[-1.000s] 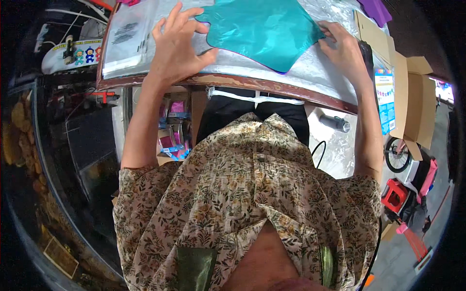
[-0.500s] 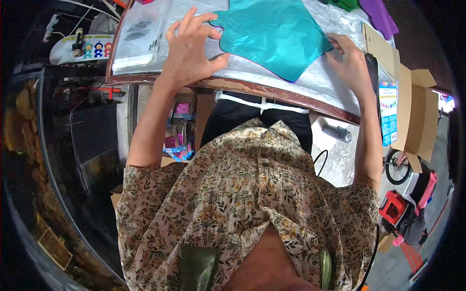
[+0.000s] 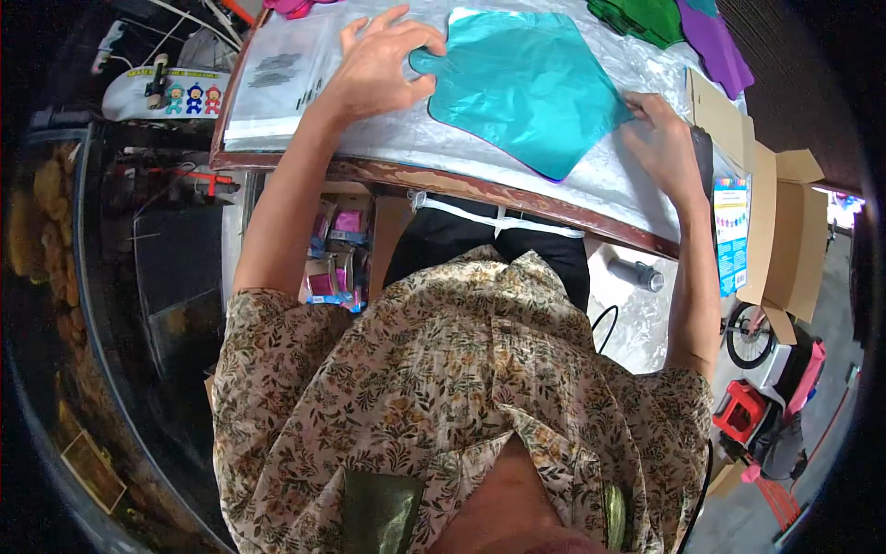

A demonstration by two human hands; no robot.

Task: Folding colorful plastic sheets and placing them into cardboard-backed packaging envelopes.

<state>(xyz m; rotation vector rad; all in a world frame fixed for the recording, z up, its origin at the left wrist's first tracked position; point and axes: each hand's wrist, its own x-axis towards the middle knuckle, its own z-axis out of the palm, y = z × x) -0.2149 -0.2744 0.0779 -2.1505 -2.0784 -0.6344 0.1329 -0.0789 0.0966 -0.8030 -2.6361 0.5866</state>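
A shiny teal foil sheet (image 3: 526,88), with a thin purple edge along its lower side, lies flat on the plastic-covered table. At its left side a small rounded lobe of the foil sticks out between the bent index finger and thumb of my left hand (image 3: 383,69). Those two fingertips are apart, and the other fingers are spread. My right hand (image 3: 660,138) pinches the right corner of the sheet between thumb and fingers.
Clear plastic sleeves (image 3: 281,78) lie at the table's left. Green foil pieces (image 3: 641,20) and purple ones (image 3: 715,51) are at the far right. An open cardboard box (image 3: 794,240) stands right, beside a blue printed package (image 3: 732,235). Pink packets (image 3: 337,249) sit below the table.
My left hand has moved right, its index finger bending in at the sheet's left side. The sheet's upper left outline looks straighter. My right hand keeps its pinch on the corner.
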